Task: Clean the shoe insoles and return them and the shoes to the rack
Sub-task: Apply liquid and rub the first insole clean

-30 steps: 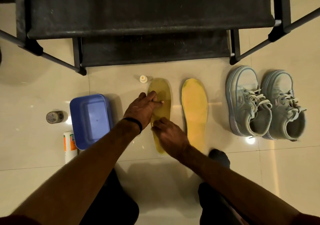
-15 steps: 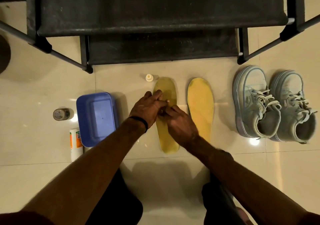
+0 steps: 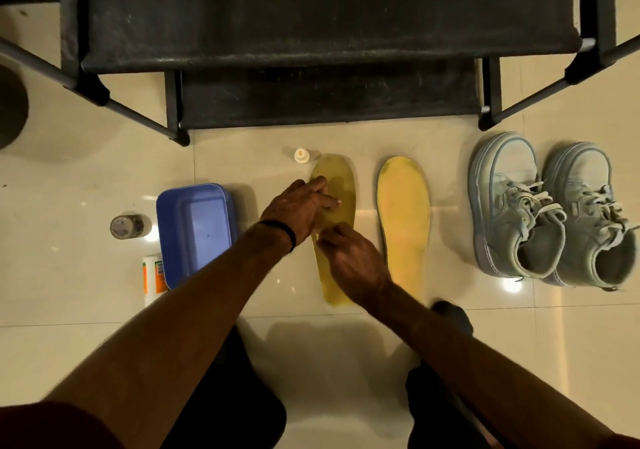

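Note:
Two yellow insoles lie side by side on the tiled floor in front of the black shoe rack. My left hand presses the left insole down with straight fingers near its toe end. My right hand rests on the middle of the same insole with its fingers curled under; whatever is beneath them is hidden. The right insole lies untouched. A pair of pale blue-grey lace-up sneakers, left shoe and right shoe, stands upright to the right of the insoles.
A blue plastic tub sits left of the insoles, with a small round jar and a white-and-orange bottle beside it. A little white-capped bottle stands at the left insole's toe. My knees are at the bottom.
My right hand slid up the left insole toward my left hand, then came back down to its middle. My left hand stayed pressing the toe end.

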